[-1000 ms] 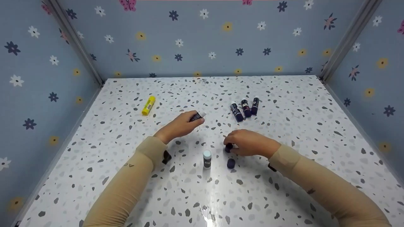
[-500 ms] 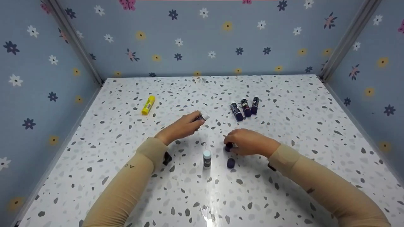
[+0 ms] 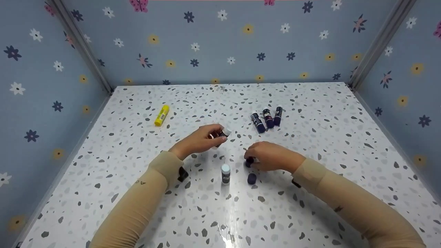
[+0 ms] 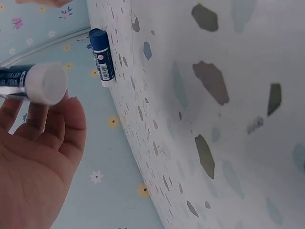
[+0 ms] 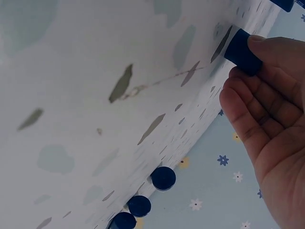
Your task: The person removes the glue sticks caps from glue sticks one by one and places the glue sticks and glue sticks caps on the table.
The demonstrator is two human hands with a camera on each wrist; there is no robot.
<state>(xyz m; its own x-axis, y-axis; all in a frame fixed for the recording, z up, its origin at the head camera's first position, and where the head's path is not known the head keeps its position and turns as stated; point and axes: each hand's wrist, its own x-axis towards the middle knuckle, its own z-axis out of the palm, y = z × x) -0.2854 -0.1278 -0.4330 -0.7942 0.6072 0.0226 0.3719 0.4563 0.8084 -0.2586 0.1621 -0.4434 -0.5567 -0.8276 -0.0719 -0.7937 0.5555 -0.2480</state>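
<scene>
In the head view my left hand (image 3: 198,140) grips a dark-labelled glue stick (image 3: 224,134) above the table, its white end pointing away to the right. The left wrist view shows that white end close up, with the curled fingers (image 4: 55,126) behind it. My right hand (image 3: 272,155) pinches a dark blue cap (image 5: 243,51) at the tabletop between thumb and fingers. A second dark cap (image 3: 252,178) stands nearer to me, below the right hand. Left of it, another glue stick (image 3: 225,174) stands upright with a pale top.
Three dark-capped glue sticks (image 3: 268,118) lie side by side at the back right. A yellow glue stick (image 3: 162,115) lies at the back left. Flower-patterned panels (image 3: 220,44) border the speckled white table (image 3: 193,213) at the back and sides.
My left hand has turned the glue stick in its fingers and come slightly nearer, so the white end has shifted right and toward me. The right hand stays in place on the cap.
</scene>
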